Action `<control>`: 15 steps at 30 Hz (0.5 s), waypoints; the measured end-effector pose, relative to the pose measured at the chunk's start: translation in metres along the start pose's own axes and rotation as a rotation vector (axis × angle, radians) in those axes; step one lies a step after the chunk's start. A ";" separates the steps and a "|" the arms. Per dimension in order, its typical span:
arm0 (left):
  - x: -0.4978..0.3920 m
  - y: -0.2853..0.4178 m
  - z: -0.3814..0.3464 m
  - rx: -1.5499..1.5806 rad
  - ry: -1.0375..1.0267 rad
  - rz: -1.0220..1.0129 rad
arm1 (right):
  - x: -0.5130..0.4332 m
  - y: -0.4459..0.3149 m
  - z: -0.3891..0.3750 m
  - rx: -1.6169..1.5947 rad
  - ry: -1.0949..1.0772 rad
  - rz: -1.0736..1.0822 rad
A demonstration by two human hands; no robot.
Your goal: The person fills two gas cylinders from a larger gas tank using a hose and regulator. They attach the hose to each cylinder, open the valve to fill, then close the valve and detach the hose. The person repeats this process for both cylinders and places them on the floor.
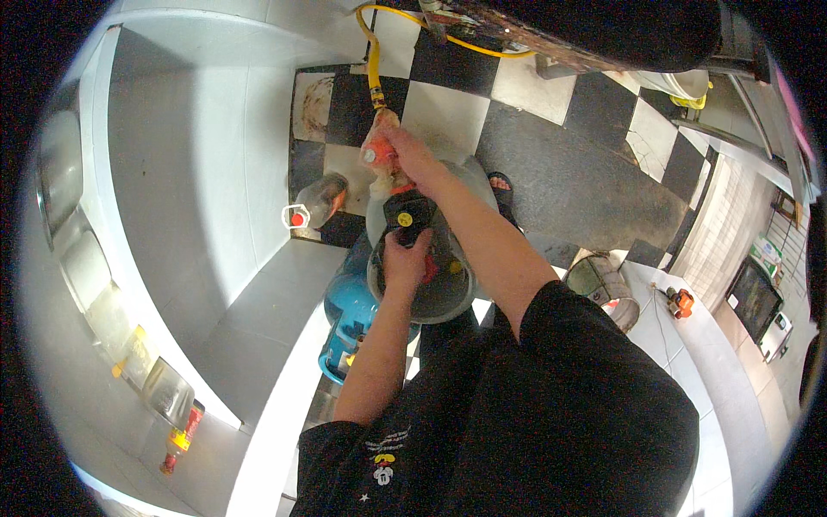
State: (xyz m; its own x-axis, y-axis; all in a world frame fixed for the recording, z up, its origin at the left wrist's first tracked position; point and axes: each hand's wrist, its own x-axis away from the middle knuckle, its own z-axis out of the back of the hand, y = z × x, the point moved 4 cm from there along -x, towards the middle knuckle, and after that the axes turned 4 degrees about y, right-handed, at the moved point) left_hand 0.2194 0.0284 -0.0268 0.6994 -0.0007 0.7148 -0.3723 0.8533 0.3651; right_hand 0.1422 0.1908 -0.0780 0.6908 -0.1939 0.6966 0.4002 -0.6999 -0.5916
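My right hand (pixel 410 155) grips an orange-red fitting (pixel 381 155) with dirty, pale edges, and a yellow hose (pixel 374 71) runs up from its top end. Just below, my left hand (pixel 406 262) is closed around the lower part of a black device (pixel 408 210) that bears a round yellow sticker. Whether the device and the fitting are joined cannot be told, since fingers cover part of both. Beneath my hands stands a translucent plastic container (pixel 446 316) with dark, red and yellow things showing inside. A blue gas cylinder (pixel 349 291) is beside it, partly behind my left forearm.
A clear jug with a red cap (pixel 316 203) stands on the checkered tile floor (pixel 446 116) by the grey wall. At right are a bucket (pixel 604 291) and an orange-and-black tool (pixel 680 302) on a white ledge. A sauce bottle (pixel 182 439) lies at lower left.
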 end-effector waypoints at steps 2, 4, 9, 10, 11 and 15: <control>0.001 0.000 0.001 0.020 -0.010 -0.016 | 0.000 0.000 0.001 0.022 0.041 0.014; 0.001 0.001 0.001 0.102 -0.052 -0.023 | 0.001 0.000 0.000 0.025 0.007 0.012; 0.005 0.008 0.006 0.088 0.001 -0.081 | 0.000 0.003 0.003 -0.005 -0.024 -0.025; 0.008 0.010 0.006 0.045 0.022 -0.083 | -0.001 0.003 0.003 0.005 -0.021 -0.014; 0.010 0.012 0.007 0.018 0.041 -0.091 | -0.002 0.004 0.003 0.016 -0.022 0.000; 0.015 0.016 0.009 -0.084 0.053 -0.083 | -0.005 0.006 -0.001 -0.039 -0.024 -0.024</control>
State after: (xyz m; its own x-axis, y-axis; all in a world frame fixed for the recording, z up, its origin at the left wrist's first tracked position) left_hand 0.2185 0.0380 -0.0051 0.7579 -0.0471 0.6506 -0.2609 0.8922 0.3686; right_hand 0.1409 0.1874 -0.0843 0.6958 -0.1605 0.7001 0.3930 -0.7308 -0.5581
